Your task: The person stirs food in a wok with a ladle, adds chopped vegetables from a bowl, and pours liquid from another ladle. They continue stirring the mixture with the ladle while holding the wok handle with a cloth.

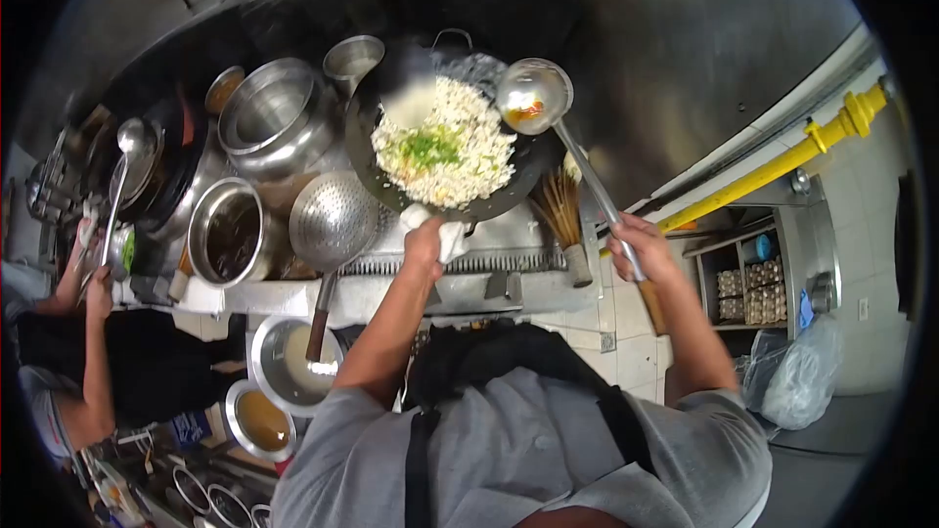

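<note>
A dark wok (536, 164) sits on the stove in front of me, holding a white, grainy food that looks like rice (468, 176) with chopped greens (430, 145) on top. My left hand (423, 246) is closed around the wok's near edge through a folded white cloth (452, 239). In my right hand (643, 248) is the long handle of a steel ladle (536, 93). The ladle's bowl hangs over the wok's right rim, with some orange-red liquid in it. Pale steam or blur covers the wok's upper left part.
A perforated skimmer (335, 219), a pot of dark liquid (202, 235) and a large steel pot (235, 132) stand left of the wok. A bamboo brush (559, 210) leans at right. Another person (96, 372) works at far left. A yellow pipe (782, 164) runs along the right.
</note>
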Tool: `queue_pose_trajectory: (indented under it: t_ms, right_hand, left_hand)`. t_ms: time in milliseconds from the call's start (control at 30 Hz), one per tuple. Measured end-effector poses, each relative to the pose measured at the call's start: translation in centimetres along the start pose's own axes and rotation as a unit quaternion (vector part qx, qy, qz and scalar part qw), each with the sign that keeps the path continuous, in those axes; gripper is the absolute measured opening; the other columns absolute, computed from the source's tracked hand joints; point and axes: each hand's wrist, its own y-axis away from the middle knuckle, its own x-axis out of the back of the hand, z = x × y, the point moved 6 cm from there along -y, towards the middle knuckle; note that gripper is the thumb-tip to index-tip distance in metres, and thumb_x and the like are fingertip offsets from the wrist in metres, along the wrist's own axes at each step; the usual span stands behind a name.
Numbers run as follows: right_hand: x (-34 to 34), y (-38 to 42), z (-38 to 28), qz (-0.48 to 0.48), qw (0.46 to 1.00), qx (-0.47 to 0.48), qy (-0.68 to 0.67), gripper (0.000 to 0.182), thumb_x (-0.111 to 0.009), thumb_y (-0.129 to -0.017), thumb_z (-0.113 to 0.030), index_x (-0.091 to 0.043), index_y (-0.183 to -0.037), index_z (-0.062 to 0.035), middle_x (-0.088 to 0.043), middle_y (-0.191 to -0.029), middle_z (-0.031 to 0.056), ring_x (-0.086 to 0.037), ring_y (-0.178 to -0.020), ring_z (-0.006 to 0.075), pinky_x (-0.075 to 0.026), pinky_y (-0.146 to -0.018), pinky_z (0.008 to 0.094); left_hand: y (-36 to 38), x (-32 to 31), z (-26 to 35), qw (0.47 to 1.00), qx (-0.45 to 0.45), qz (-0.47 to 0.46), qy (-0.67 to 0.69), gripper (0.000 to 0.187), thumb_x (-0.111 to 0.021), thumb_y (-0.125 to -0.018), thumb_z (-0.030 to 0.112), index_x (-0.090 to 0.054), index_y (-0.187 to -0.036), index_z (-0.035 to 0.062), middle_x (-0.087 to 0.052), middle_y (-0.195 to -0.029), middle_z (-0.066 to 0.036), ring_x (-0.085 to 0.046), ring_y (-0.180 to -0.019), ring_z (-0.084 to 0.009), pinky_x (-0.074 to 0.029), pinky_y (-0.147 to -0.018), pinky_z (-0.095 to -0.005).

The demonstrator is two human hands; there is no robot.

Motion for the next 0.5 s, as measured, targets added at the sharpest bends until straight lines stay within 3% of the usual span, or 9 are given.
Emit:
queue_pose_trajectory:
  t_ms: [33, 67, 133, 167, 233, 333, 400, 433, 500]
  right_hand:
    - [-0.7, 2.0, -0.8, 0.003, 0.990, -0.017, 0.142, 0.032, -0.053, -0.089, -0.015, -0.051, -0.118, -0.0028, -0.052, -0.066, 0.0016, -0.045, -0.042, 0.0097, -0.037, -0.037, 0.0260]
    - [-1.6, 3.9, -2.0, -0.006, 0.989, -0.017, 0.144, 0.032, -0.053, -0.089, -0.015, -0.051, -0.118, -0.0028, -0.052, -0.066, 0.0016, -0.045, -0.042, 0.0097, -0.037, -0.037, 0.0260]
    - [-3.9, 7.2, -2.5, -0.100, 0.897, -0.023, 0.431, 0.037, -0.051, -0.089, -0.014, -0.049, -0.124, -0.0023, -0.060, -0.071, 0.0087, -0.058, -0.050, 0.0218, -0.047, -0.047, 0.0359]
    - [-3.8, 6.0, -0.8, -0.101, 0.901, -0.027, 0.422, 0.037, -0.051, -0.089, -0.014, -0.049, -0.124, -0.0023, -0.060, -0.071, 0.0087, -0.058, -0.050, 0.0218, -0.047, -0.047, 0.0359]
    - [-4.7, 1.2, 1.8, -0.083, 0.746, 0.185, 0.634, 0.045, -0.050, -0.087, -0.013, -0.043, -0.131, -0.0039, -0.064, -0.081, 0.0191, -0.064, -0.069, 0.0359, -0.050, -0.066, 0.0447]
    - [-6.6, -5.7, 2.6, -0.026, 0.757, 0.081, 0.648, 0.054, -0.054, -0.084, -0.016, -0.039, -0.136, -0.0087, -0.062, -0.100, 0.0242, -0.058, -0.093, 0.0436, -0.047, -0.082, 0.0486]
    - [-6.7, -6.6, 0.6, 0.069, 0.757, 0.179, 0.625, 0.052, -0.054, -0.084, -0.015, -0.041, -0.134, -0.0072, -0.060, -0.109, 0.0231, -0.058, -0.094, 0.0418, -0.047, -0.085, 0.0470]
    - [-6.1, -6.1, 0.7, 0.065, 0.758, 0.180, 0.624, 0.052, -0.054, -0.084, -0.015, -0.041, -0.134, -0.0072, -0.060, -0.109, 0.0231, -0.058, -0.094, 0.0418, -0.047, -0.085, 0.0470]
    - [-5.0, -3.9, 0.0, 0.038, 0.759, 0.279, 0.587, 0.053, -0.054, -0.083, -0.014, -0.039, -0.133, -0.0029, -0.062, -0.095, 0.0266, -0.060, -0.088, 0.0423, -0.047, -0.082, 0.0485]
  left_hand:
    - [0.3, 1.3, -1.2, 0.998, 0.024, 0.007, -0.063, 0.019, -0.049, -0.088, 0.012, -0.053, -0.100, -0.0022, -0.063, -0.088, -0.013, -0.064, -0.072, -0.0227, -0.056, -0.059, -0.0370]
    - [3.8, -0.1, -0.9, 0.999, 0.030, 0.021, -0.024, 0.021, -0.048, -0.089, 0.013, -0.053, -0.100, -0.0037, -0.064, -0.088, -0.014, -0.066, -0.071, -0.0237, -0.057, -0.059, -0.0368]
    - [8.7, -3.3, 0.0, 0.999, 0.032, -0.030, 0.032, 0.022, -0.045, -0.090, 0.014, -0.053, -0.101, -0.0045, -0.065, -0.088, -0.016, -0.067, -0.074, -0.0261, -0.057, -0.061, -0.0394]
    - [8.4, -3.3, 0.0, 0.999, 0.038, -0.025, 0.023, 0.022, -0.045, -0.090, 0.014, -0.053, -0.101, -0.0045, -0.065, -0.088, -0.016, -0.067, -0.074, -0.0261, -0.057, -0.061, -0.0394]
    - [5.9, -3.7, 0.4, 0.997, 0.072, -0.007, 0.003, 0.015, -0.046, -0.089, 0.011, -0.054, -0.097, 0.0006, -0.063, -0.084, -0.012, -0.064, -0.068, -0.0224, -0.056, -0.061, -0.0362]
    - [2.2, -1.0, -3.7, 1.000, -0.002, 0.030, 0.009, 0.019, -0.050, -0.087, 0.013, -0.053, -0.101, 0.0001, -0.063, -0.086, -0.012, -0.064, -0.069, -0.0242, -0.055, -0.062, -0.0395]
    - [6.3, -0.1, -8.1, 0.995, -0.031, 0.096, -0.015, 0.029, -0.051, -0.083, 0.006, -0.053, -0.112, 0.0026, -0.062, -0.097, -0.011, -0.064, -0.079, -0.0216, -0.054, -0.067, -0.0371]
    - [9.1, -1.3, -8.0, 0.996, -0.083, -0.001, -0.020, 0.030, -0.050, -0.084, 0.006, -0.053, -0.113, 0.0066, -0.060, -0.102, -0.010, -0.063, -0.085, -0.0208, -0.054, -0.072, -0.0357]
    - [9.5, -1.9, -6.7, 0.999, -0.042, 0.013, 0.003, 0.024, -0.048, -0.091, 0.017, -0.051, -0.112, 0.0066, -0.061, -0.093, -0.009, -0.063, -0.076, -0.0228, -0.055, -0.067, -0.0372]
